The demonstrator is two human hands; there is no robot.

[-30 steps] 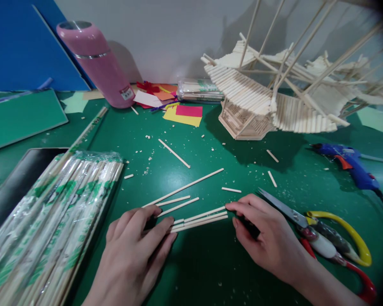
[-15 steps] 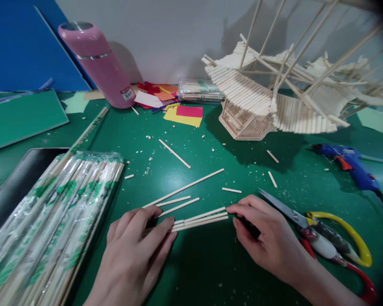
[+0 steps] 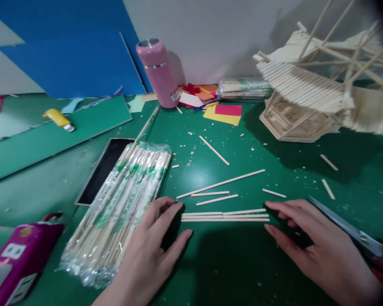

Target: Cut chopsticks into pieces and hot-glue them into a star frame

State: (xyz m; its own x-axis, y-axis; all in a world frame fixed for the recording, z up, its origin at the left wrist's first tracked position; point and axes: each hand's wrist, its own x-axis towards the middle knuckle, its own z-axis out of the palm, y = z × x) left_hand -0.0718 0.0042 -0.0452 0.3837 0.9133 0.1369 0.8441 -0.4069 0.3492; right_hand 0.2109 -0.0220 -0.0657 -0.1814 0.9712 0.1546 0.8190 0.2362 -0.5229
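A narrow row of thin wooden sticks (image 3: 225, 216) lies flat on the green tabletop (image 3: 204, 263), some sticks butted end to end. At its left end my left hand (image 3: 155, 242) rests on the table, thumb and index finger apart, gripping nothing. By the opposite end is my right hand (image 3: 312, 242), its index fingertip at or very near the tips and its thumb spread below. Just beyond the row are two short sticks (image 3: 217, 199) and a longer stick (image 3: 221, 183). A short piece (image 3: 273, 193) lies above my right fingertips.
Plastic-wrapped chopsticks (image 3: 124, 199) lie left, partly over a black tray (image 3: 98, 178). Scissors (image 3: 347, 229) sit beside my right hand. A stick-built model (image 3: 303, 114) stands back right, a pink flask (image 3: 159, 76) at the back, a purple power strip (image 3: 28, 250) front left.
My left hand has let go of the sticks and drawn back from their left end. The row now lies straighter and closer together. The view has swung left.
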